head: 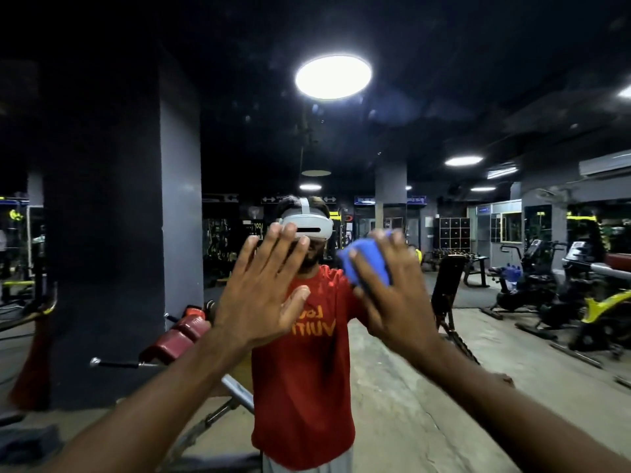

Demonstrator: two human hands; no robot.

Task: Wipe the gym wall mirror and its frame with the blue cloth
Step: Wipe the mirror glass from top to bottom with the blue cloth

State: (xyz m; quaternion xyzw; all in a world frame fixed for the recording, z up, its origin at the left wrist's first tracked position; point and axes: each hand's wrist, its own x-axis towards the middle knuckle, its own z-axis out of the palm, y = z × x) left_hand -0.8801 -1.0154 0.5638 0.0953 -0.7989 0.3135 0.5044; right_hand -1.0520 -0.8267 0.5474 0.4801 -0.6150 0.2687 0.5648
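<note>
Blue and bunched into a wad, the cloth (368,268) sits at about the head height of the reflected figure, between the right hand (392,288) and the wall mirror (403,414). The right hand grasps it, fingers spread over the wad and thumb tucked beneath its lower edge. Whether the wad presses on the glass or is held just off it cannot be told. The left hand (263,288), just beside, is released and holds nothing, its fingers straight and splayed toward the glass. Reflected in the mirror are the person in a red shirt (300,387) and white headset (307,225), a round ceiling lamp (333,77), a dark pillar (119,199), benches and exercise machines. No frame edge is in view. Likely risks: a bare left palm set on the glass would leave fresh prints; a tight wad offers little contact, so strokes may streak or skip patches; dim light and lamp glare may hide smears; the unseen frame could be missed.
</note>
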